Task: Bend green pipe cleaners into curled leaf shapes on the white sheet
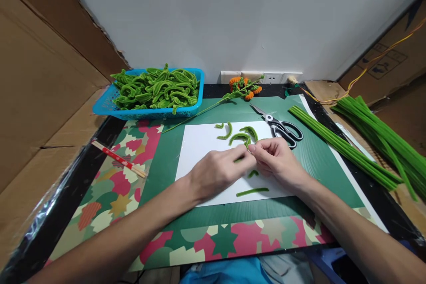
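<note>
My left hand (pixel 222 169) and my right hand (pixel 278 159) meet over a white sheet (pixel 206 151), fingertips pinched together. Between them is a short green pipe cleaner (pixel 246 141), mostly covered by the fingers. Just beyond the fingertips lie curved green pipe cleaner pieces, one at the right (pixel 250 132) and another further left (pixel 228 131). A small bent piece (pixel 253 173) and a straight piece (pixel 252 192) rest on the sheet nearer to me. Black-and-white scissors (pixel 278 125) lie with blades parted beyond my right hand.
A blue basket (pixel 149 114) heaped with bent green pipe cleaners stands at the back left. Next to it lies an orange-flowered stem (pixel 229 96). Long green pipe cleaners (pixel 342 146) lie at the right, chopsticks (pixel 119 159) at the left. Cardboard (pixel 43 66) flanks the table; a wall (pixel 206 17) closes the back.
</note>
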Available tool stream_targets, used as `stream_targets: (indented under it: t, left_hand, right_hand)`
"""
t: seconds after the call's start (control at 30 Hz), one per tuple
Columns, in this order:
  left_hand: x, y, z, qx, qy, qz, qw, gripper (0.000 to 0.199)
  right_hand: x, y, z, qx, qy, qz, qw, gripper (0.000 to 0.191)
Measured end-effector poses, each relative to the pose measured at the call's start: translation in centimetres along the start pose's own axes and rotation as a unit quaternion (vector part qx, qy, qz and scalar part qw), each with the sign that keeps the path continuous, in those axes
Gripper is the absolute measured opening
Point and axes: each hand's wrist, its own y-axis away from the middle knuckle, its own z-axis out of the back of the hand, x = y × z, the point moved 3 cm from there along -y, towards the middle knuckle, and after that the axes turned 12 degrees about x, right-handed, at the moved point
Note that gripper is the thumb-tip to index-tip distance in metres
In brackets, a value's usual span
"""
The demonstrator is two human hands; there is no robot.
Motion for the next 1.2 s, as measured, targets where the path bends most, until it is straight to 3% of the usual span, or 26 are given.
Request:
stream_targets:
  t: [0.1, 0.2, 0.27, 0.33, 0.43, 0.57, 0.63, 0.7, 0.73, 0.8, 0.87, 0.9, 0.97, 1.03, 1.1, 1.2]
  left_hand:
    - [-0.4, -0.1, 0.2, 0.042, -0.116, -0.018, 0.992, 0.024]
    - [-0.4, 0.2, -0.4, 0.014, -0.107, -0.011, 0.994, 0.023]
    - [-0.2, 0.3, -0.9, -0.018, -0.030, 0.011, 0.999, 0.017]
    - [0.0, 0.2, -1.5, -0.002, 0.113, 0.042, 0.993, 0.018]
    - [0.4, 0.0, -1.9, 0.031, 0.368, 0.102, 0.924, 0.031]
    - [1.0, -0.2, -2.3, 0.127, 0.546, 0.146, 0.815, 0.032]
    - [1.1, -0.1, -2.4, 0.158, 0.569, 0.142, 0.794, 0.030]
    - [1.1, 0.0, -2.5, 0.155, 0.558, 0.132, 0.805, 0.031]
    - [1.0, 0.0, -2.4, 0.145, 0.533, 0.125, 0.824, 0.032]
    - [0.8, 0.1, -2.0, 0.107, 0.421, 0.104, 0.895, 0.029]
    - [0.5, 0.2, -1.1, 0.044, 0.211, 0.053, 0.975, 0.023]
    - [0.1, 0.2, -0.6, 0.006, 0.072, 0.000, 0.997, 0.020]
    - [-0.3, 0.3, -0.4, -0.030, -0.165, -0.095, 0.981, 0.019]
    - [-0.3, 0.4, -0.5, -0.045, -0.301, -0.149, 0.941, 0.022]
    - [-0.1, 0.5, -0.7, -0.063, -0.317, -0.155, 0.933, 0.022]
    - [0.1, 0.6, -0.6, -0.076, -0.186, -0.128, 0.971, 0.013]
  right_hand:
    - [0.4, 0.5, -0.3, 0.023, -0.006, -0.025, 0.999, 0.060]
    - [1.5, 1.2, 0.2, -0.018, 0.194, 0.046, 0.980, 0.055]
    - [2.3, 1.8, 0.4, -0.048, 0.370, 0.142, 0.917, 0.046]
    - [2.7, 2.2, 0.5, -0.059, 0.473, 0.228, 0.849, 0.037]
    - [2.9, 2.6, 0.6, -0.075, 0.516, 0.297, 0.800, 0.029]
    - [2.9, 2.7, 0.2, -0.044, 0.524, 0.333, 0.783, 0.025]
    - [3.0, 2.8, 0.1, -0.034, 0.514, 0.338, 0.787, 0.023]
    - [3.0, 2.9, 0.0, -0.035, 0.488, 0.327, 0.808, 0.022]
    - [2.9, 2.9, 0.0, -0.039, 0.468, 0.311, 0.827, 0.024]
    - [2.6, 2.5, 0.0, -0.049, 0.403, 0.253, 0.878, 0.032]
    - [2.0, 2.0, 0.0, -0.054, 0.304, 0.185, 0.933, 0.041]
    - [1.6, 1.6, 0.0, -0.051, 0.249, 0.153, 0.955, 0.045]
    - [1.0, 1.0, -0.2, -0.039, 0.156, 0.108, 0.981, 0.051]
    - [0.6, 0.7, -0.3, -0.034, 0.107, 0.084, 0.990, 0.055]
    - [0.6, 0.8, -0.2, -0.042, 0.123, 0.087, 0.988, 0.055]
    - [1.1, 1.5, 0.2, -0.061, 0.218, 0.121, 0.967, 0.051]
